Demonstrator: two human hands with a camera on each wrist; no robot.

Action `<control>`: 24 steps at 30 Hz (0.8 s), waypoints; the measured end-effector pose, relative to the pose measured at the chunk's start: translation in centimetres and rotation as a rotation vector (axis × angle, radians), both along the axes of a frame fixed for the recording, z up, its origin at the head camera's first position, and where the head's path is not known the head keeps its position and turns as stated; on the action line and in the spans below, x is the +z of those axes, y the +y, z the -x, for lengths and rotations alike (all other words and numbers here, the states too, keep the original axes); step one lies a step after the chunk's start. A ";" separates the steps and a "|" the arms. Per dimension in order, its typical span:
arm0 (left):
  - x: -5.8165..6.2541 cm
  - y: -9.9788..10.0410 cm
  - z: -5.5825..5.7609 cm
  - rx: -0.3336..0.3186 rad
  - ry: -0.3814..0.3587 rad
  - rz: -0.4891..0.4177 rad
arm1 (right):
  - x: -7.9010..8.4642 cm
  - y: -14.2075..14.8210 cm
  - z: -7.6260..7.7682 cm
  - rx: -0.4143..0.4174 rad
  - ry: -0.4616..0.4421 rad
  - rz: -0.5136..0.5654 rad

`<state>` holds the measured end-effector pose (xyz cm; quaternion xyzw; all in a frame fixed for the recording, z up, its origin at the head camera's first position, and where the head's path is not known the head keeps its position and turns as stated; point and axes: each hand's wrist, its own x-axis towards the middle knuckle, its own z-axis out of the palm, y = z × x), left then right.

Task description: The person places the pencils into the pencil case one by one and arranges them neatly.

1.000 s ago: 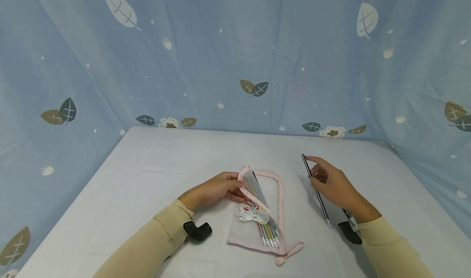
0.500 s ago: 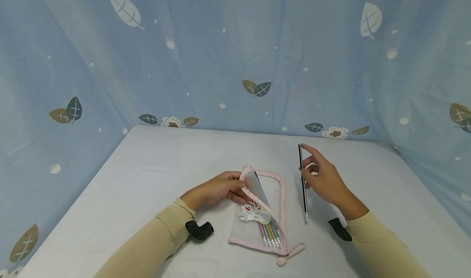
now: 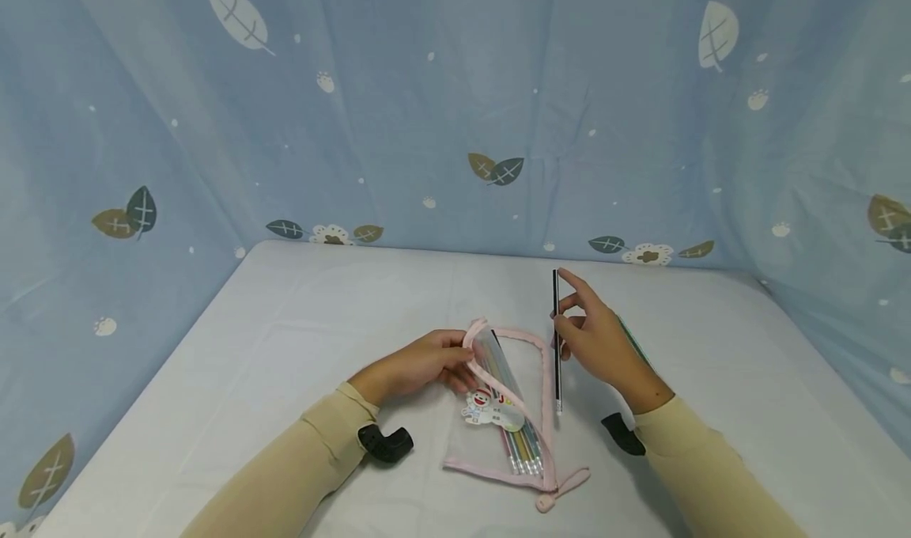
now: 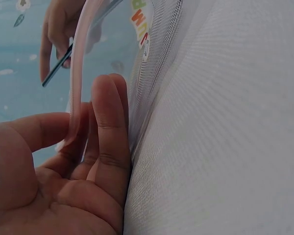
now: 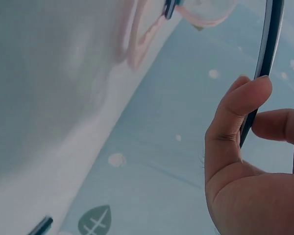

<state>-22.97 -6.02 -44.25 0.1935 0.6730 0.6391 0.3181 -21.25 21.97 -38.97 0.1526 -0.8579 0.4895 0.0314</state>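
In the head view my left hand [image 3: 427, 361] pinches the pink edging of a see-through mesh pencil case [image 3: 466, 447], lifting its mouth apart. Inside the case lie several pencils [image 3: 523, 447] with silvery ends, and a cartoon tag [image 3: 491, 411] shows on its front. My right hand [image 3: 594, 340] pinches a black-and-white striped pencil [image 3: 557, 348], its ferrule end pointing toward me, just right of the case. Close up in the left wrist view, the thumb and fingers grip the pink edging [image 4: 77, 63]. The striped pencil [image 5: 269, 44] sits between thumb and fingers in the right wrist view.
A green pencil [image 3: 633, 340] shows partly behind my right hand. A pink zip pull [image 3: 562, 490] hangs from the case's near right corner. The white cloth-covered table [image 3: 320, 301] ends at a blue leaf-patterned curtain [image 3: 427, 111].
My right hand has moved left toward the case with the striped pencil, which has swung from slanting to nearly straight up and down in view. The left hand and case stay put.
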 end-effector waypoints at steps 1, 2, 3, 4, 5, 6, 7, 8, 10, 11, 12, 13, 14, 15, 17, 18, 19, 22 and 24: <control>0.0 0.0 0.0 0.000 -0.001 -0.002 | -0.1 -0.2 0.1 0.007 -0.003 0.008; 0.0 0.0 0.0 -0.001 -0.001 -0.003 | -0.2 -0.4 0.1 0.014 -0.007 0.011; 0.0 0.0 0.1 0.000 -0.002 -0.006 | -0.4 -0.6 0.2 0.022 -0.011 0.011; 0.0 0.0 0.1 0.000 -0.003 -0.008 | -0.5 -0.7 0.3 0.029 -0.020 0.009; 0.0 0.0 0.1 -0.001 -0.003 -0.009 | -0.7 -0.8 0.3 0.038 -0.031 0.006; -0.1 0.0 0.1 -0.002 -0.003 -0.013 | -1.0 -0.9 0.3 0.045 -0.043 0.001; -0.1 0.1 0.1 -0.003 -0.004 -0.015 | -1.2 -0.9 0.3 0.054 -0.055 -0.007; -0.1 0.1 0.1 -0.003 -0.007 -0.018 | -1.4 -0.9 0.3 0.063 -0.070 -0.011; -0.2 0.1 0.2 -0.004 -0.010 -0.018 | -1.8 -1.1 0.3 0.079 -0.095 -0.012; -0.2 0.1 0.2 -0.005 -0.011 -0.018 | -1.9 -1.1 0.3 0.086 -0.104 -0.010; -0.2 0.1 0.2 -0.003 -0.015 -0.019 | -2.0 -1.1 0.2 0.093 -0.109 -0.011; -0.2 0.1 0.2 0.001 -0.020 -0.020 | -2.0 -1.2 0.2 0.098 -0.116 -0.011; -0.2 0.1 0.2 0.005 -0.023 -0.020 | -2.0 -1.3 0.1 0.104 -0.123 -0.012; -0.2 0.2 0.2 0.008 -0.025 -0.023 | -2.0 -1.3 0.1 0.109 -0.130 -0.013; -0.1 0.2 0.2 0.015 -0.030 -0.032 | -2.0 -1.4 0.0 0.123 -0.135 -0.020; 0.0 0.2 0.3 0.019 -0.034 -0.035 | -2.0 -1.4 0.0 0.133 -0.137 -0.027; 0.0 0.2 0.3 0.021 -0.036 -0.037 | -2.0 -1.4 0.0 0.138 -0.143 -0.031; 0.0 0.2 0.3 0.025 -0.045 -0.042 | -2.1 -1.6 0.0 0.152 -0.156 -0.053; 0.0 0.2 0.3 0.028 -0.051 -0.041 | -2.2 -1.7 0.0 0.160 -0.173 -0.067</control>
